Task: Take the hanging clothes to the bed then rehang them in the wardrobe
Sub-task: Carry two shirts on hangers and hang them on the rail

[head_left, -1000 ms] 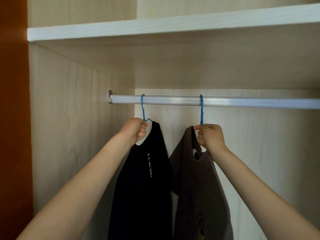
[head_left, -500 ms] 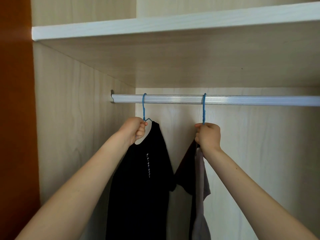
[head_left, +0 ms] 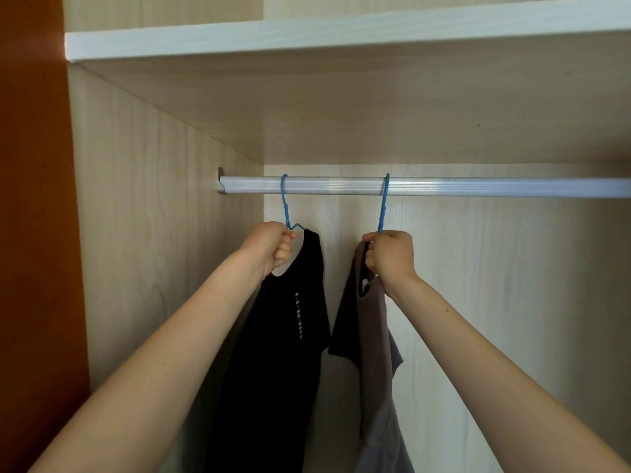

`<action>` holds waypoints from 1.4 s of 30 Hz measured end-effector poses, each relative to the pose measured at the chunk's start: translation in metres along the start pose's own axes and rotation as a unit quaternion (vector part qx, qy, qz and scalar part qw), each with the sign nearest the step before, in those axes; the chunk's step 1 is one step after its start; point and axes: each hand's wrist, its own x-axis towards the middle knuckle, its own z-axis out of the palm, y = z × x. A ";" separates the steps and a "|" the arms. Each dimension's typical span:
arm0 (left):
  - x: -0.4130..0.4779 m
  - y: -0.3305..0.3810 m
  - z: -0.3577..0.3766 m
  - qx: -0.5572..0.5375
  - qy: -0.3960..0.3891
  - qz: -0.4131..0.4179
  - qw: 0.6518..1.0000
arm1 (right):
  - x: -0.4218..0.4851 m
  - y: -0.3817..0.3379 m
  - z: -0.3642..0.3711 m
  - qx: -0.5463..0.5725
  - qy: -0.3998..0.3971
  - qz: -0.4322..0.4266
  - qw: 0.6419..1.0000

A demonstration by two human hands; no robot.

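Two garments hang on blue wire hangers from the silver wardrobe rail [head_left: 478,187]. On the left is a black T-shirt [head_left: 273,353] with white lettering; my left hand [head_left: 271,245] grips its blue hanger [head_left: 285,203] just below the hook, at the collar. To its right hangs a grey-brown T-shirt [head_left: 374,336], turned edge-on. My right hand [head_left: 389,256] grips the neck of the second blue hanger [head_left: 384,206] together with the shirt's collar. Both hooks sit over the rail.
A light wood shelf [head_left: 341,32] runs above the rail. The wardrobe's left side wall [head_left: 153,233] stands close beside the black shirt. An orange-brown panel [head_left: 30,233] borders the far left. The rail stretches bare to the right of the second hanger.
The grey-brown shirt has swung from facing me to edge-on and partly back. My right hand stays on its hanger. The left hand and black shirt have hardly moved.
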 end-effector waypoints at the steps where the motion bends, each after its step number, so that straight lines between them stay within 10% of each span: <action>1: -0.001 0.001 -0.001 0.004 0.001 0.001 1.000 | -0.003 -0.002 0.002 0.002 -0.005 0.002 1.000; 11: -0.018 0.000 -0.003 0.174 0.084 0.096 0.976 | -0.014 -0.017 -0.012 -0.026 -0.039 0.024 0.999; 16: -0.045 -0.019 -0.008 0.515 0.206 0.248 0.795 | -0.029 -0.010 -0.035 -0.023 -0.088 0.001 0.996; 21: -0.119 -0.064 -0.016 0.548 0.273 0.446 0.653 | -0.108 0.026 -0.094 -0.049 -0.020 -0.226 0.973; 26: -0.228 -0.159 -0.025 0.466 0.216 0.408 0.755 | -0.191 0.111 -0.162 0.021 -0.059 -0.138 0.988; 32: -0.348 -0.340 -0.066 0.384 0.243 0.109 0.884 | -0.300 0.253 -0.252 -0.033 -0.056 0.114 0.991; 42: -0.561 -0.520 -0.090 0.261 0.387 -0.245 0.850 | -0.424 0.353 -0.290 -0.147 -0.393 0.442 0.793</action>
